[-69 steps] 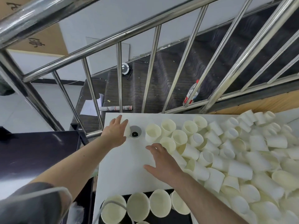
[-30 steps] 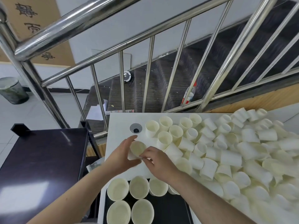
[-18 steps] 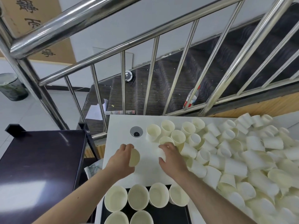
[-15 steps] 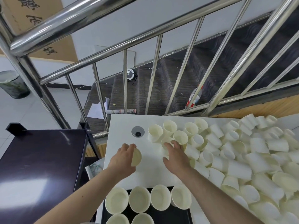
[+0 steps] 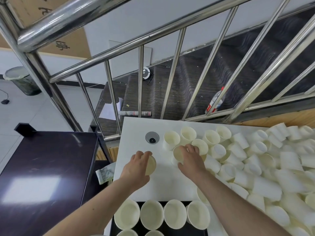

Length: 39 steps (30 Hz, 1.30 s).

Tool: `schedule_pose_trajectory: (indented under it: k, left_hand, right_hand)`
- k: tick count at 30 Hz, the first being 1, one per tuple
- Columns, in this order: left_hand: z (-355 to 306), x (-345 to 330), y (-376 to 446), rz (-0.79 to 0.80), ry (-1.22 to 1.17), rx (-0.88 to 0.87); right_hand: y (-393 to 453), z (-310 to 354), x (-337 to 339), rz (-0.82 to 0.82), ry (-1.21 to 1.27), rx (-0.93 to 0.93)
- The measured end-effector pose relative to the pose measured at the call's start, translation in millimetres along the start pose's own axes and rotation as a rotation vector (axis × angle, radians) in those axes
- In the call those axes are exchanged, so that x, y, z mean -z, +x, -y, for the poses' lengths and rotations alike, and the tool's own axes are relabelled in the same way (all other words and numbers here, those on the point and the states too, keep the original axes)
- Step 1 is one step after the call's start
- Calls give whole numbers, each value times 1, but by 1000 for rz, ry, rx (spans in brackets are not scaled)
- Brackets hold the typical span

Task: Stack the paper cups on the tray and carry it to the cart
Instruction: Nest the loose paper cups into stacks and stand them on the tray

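Now each hand's grip holds one paper cup: left hand [image 5: 136, 169], right hand [image 5: 190, 160]. Six cups show on the black tray [image 5: 170, 229] at lower centre; a loose heap [image 5: 255, 164] crowds the counter [image 5: 163, 184] rightward.

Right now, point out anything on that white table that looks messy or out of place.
The heap of paper cups on the table's right side is a jumble: many lie tipped on their sides or upside down, overlapping. By contrast, the cups on the black tray stand upright in rows. The left hand grips one cup and the right hand another.
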State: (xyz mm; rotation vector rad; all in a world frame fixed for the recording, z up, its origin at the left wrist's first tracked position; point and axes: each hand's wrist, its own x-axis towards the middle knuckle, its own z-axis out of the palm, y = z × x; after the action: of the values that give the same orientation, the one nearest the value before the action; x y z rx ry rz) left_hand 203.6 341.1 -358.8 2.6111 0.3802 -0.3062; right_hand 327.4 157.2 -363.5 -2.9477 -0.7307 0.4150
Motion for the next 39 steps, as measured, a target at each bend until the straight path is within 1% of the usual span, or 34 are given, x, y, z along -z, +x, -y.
schedule_pose_trajectory:
  k: [10, 19, 23, 31, 35, 39]
  left_hand:
    - [-12, 6, -7, -65, -52, -27]
    - [-50, 19, -38, -170, -169, -72]
    - [-71, 15, -69, -200, -136, -113]
    - [-110, -5, -129, -138, -58, -157]
    - [-118, -17, -152, -75, 4, -167]
    - [-117, -37, -164, 10, 134, -197]
  right_hand:
    - [-14, 9, 15, 26, 119, 32]
    - [-67, -6, 42, -135, 359, 78]
    - [-107, -21, 51, -180, 388, 104]
    - [-181, -40, 61, -133, 439, 134]
    - [-207, -46, 58, -45, 401, 143]
    - [-224, -50, 48, 73, 329, 132]
